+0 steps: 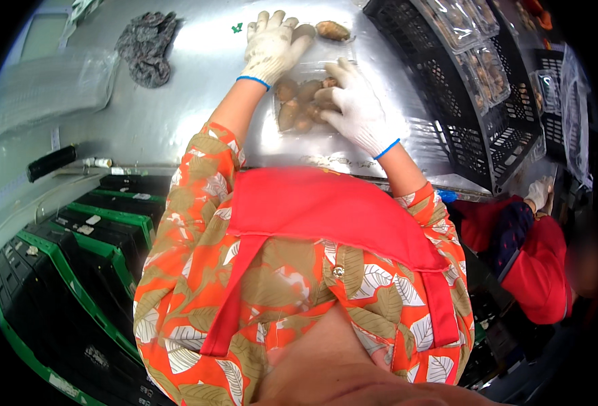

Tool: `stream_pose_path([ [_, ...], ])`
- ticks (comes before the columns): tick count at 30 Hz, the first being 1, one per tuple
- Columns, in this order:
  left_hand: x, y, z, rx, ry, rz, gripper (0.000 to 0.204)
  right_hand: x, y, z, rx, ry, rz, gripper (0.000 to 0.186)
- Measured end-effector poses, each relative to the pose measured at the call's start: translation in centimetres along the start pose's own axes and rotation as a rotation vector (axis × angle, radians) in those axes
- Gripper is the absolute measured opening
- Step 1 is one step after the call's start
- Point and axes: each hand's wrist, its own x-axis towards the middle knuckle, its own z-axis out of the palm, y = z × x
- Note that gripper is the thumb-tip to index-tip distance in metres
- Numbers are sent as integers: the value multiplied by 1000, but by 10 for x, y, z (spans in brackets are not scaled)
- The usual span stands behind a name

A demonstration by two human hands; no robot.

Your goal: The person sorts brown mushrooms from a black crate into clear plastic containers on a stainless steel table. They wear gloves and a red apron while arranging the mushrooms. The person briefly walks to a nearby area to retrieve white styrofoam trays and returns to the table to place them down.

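Both my hands wear white knit gloves with blue cuffs. My left hand (pixel 272 46) is at the far side of the metal table with its fingers stretched out. A round brown tuber (pixel 304 31) lies between its thumb and forefinger, and I see no grip around it. Just right of that sits a longer, rough brown tuber (pixel 333 30). My right hand (pixel 361 108) reaches over the right side of a clear plastic tray (pixel 272 139), fingers apart, at several brown tubers (pixel 291 111) in it. Its fingertips touch or hover over the tubers; I cannot tell which.
A crumpled dark grey cloth (pixel 148 49) and a small green scrap (pixel 237 28) lie on the table (pixel 204 61). On the right, a black crate (pixel 458 108) holds clear packs (pixel 488 71). Black-and-green crates (pixel 75 264) stand lower left. Another person's red sleeve (pixel 536 271) shows at right.
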Motion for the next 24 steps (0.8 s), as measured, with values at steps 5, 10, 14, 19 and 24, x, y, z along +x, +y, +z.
stream_pose_path([
  [5, -18, 0, -10, 74, 101, -11, 51, 5, -24, 5, -33, -130, -186, 19],
  [10, -36, 3, -33, -136, 243, -44, 47, 12, -32, 2, -87, -218, -166, 23],
  [14, -62, -1, -43, -384, 445, -1, 40, 1, -15, -6, 316, 11, -135, 33],
  [19, -100, 32, -67, -1245, 43, -143, 53, -7, -8, -11, 1448, 47, 482, 48],
  [24, -96, 57, -73, -753, 84, 195, 54, -4, -27, -16, 1544, 64, 491, 51],
])
